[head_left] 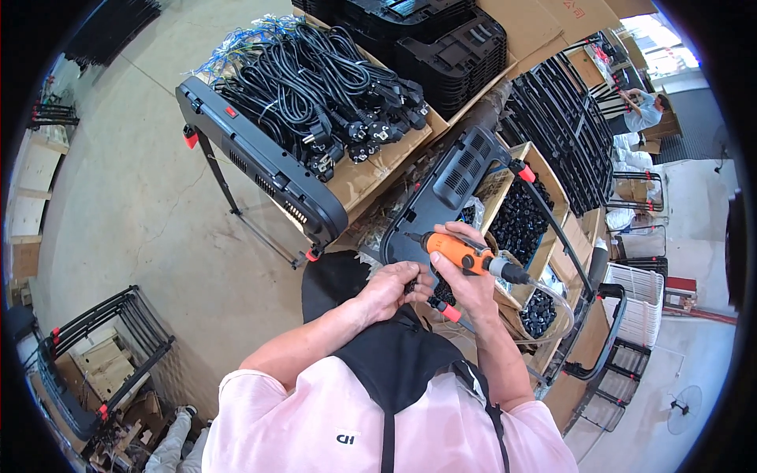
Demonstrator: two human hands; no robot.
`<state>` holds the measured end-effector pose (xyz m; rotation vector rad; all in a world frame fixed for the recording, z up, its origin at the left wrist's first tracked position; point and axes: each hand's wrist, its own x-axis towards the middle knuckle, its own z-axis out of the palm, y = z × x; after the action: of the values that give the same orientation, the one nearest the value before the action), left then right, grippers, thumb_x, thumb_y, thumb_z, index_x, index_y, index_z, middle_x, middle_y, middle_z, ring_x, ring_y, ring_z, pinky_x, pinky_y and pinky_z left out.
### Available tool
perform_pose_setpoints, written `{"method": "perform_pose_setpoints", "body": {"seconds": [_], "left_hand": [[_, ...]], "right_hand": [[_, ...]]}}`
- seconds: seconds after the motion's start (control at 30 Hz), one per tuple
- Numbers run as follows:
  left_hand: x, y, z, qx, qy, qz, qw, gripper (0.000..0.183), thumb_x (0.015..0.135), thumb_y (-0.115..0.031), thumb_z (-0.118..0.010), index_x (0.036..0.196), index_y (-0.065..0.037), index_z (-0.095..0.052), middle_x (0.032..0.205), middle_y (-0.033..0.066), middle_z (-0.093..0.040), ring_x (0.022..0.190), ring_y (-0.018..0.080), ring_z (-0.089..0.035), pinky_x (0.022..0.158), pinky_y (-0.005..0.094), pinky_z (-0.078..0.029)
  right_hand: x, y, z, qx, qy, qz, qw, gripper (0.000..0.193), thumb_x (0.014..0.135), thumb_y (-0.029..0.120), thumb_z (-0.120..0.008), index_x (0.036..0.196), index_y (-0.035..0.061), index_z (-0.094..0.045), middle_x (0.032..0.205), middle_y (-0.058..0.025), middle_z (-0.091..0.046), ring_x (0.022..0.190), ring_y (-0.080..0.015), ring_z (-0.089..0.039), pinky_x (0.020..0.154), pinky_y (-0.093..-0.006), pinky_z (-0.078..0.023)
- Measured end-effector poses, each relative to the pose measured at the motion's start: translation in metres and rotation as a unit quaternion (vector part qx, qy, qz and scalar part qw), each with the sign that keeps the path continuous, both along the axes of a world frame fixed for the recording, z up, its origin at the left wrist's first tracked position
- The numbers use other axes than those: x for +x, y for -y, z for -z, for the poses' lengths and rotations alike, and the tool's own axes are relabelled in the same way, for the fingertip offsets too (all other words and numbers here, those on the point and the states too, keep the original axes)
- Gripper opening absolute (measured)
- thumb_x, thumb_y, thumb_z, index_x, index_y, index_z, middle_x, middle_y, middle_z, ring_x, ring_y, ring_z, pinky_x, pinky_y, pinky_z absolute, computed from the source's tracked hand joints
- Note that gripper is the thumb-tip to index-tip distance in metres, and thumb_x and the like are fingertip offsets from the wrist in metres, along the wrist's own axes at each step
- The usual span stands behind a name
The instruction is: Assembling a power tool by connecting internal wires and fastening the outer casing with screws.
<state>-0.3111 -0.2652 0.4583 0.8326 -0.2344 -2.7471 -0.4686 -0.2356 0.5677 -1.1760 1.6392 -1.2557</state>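
Observation:
An orange air screwdriver (456, 254) with a clear hose at its rear is gripped in my right hand (467, 280). Its thin bit points left over a black plastic housing (414, 229), which has a vented grey-black bulge (465, 169) on its far part. Just below the bit, my left hand (392, 290) is closed, with fingertips pinched together around small dark bits that I cannot make out. A red-capped black frame tube (447, 310) ends close to my left fingers.
Black power cords (307, 79) with plugs heap on cardboard beside a long black housing (260, 162). Stacked black panels (461, 63) stand behind. Wooden bins to the right hold small black parts (520, 217). A frame tube (556, 229) slants across them. Another person (646, 110) works far right.

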Motion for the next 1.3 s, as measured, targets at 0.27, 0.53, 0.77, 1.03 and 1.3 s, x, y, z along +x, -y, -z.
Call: {"method": "perform_pose_setpoints", "body": {"seconds": [0.27,0.53,0.77,1.03,1.3], "left_hand": [[0.017,0.012,0.007,-0.037,-0.002,0.016,0.999,0.029,0.114,-0.021,-0.053,0.127,0.001,-0.066,0.103,0.0081,-0.070,0.090,0.0179,-0.070,0.081,0.0321,-0.059],[0.026,0.016,0.017,0.008,0.011,0.001,1.000,0.029,0.112,-0.021,-0.056,0.128,0.001,-0.066,0.104,0.0079,-0.071,0.088,0.0173,-0.071,0.082,0.0328,-0.061],[0.026,0.018,0.019,0.019,0.016,0.016,1.000,0.030,0.110,-0.027,-0.061,0.122,0.000,-0.069,0.098,0.0072,-0.073,0.080,0.0148,-0.072,0.070,0.0278,-0.063],[0.030,0.016,0.021,0.046,0.033,-0.007,0.998,0.029,0.109,-0.034,-0.063,0.108,-0.006,-0.069,0.088,0.0024,-0.070,0.073,0.0139,-0.071,0.063,0.0273,-0.061],[0.023,0.028,0.016,0.069,0.050,-0.051,0.995,0.028,0.110,-0.035,-0.061,0.112,-0.008,-0.068,0.089,-0.0005,-0.066,0.078,0.0162,-0.067,0.071,0.0297,-0.056]], "right_hand": [[0.011,0.023,0.009,0.030,-0.024,-0.017,0.999,0.051,0.090,0.001,-0.080,0.137,0.0032,-0.059,0.130,-0.0139,-0.070,0.119,-0.0211,-0.068,0.105,-0.0356,-0.055],[0.016,0.034,0.007,0.053,-0.074,-0.017,0.996,0.045,0.090,0.005,-0.080,0.132,0.0023,-0.063,0.123,-0.0133,-0.073,0.111,-0.0200,-0.071,0.100,-0.0348,-0.057],[0.022,0.036,0.001,0.068,-0.130,-0.052,0.988,0.037,0.089,0.006,-0.080,0.124,0.0041,-0.068,0.123,-0.0087,-0.075,0.107,-0.0170,-0.073,0.094,-0.0327,-0.059],[0.018,0.039,0.009,0.064,-0.116,-0.051,0.990,0.038,0.089,0.006,-0.079,0.125,0.0047,-0.068,0.122,-0.0095,-0.075,0.105,-0.0176,-0.072,0.093,-0.0328,-0.058],[0.016,0.029,-0.021,0.053,-0.058,0.003,0.997,0.054,0.089,0.002,-0.081,0.137,0.0000,-0.058,0.131,-0.0151,-0.071,0.121,-0.0220,-0.068,0.106,-0.0363,-0.054]]}}
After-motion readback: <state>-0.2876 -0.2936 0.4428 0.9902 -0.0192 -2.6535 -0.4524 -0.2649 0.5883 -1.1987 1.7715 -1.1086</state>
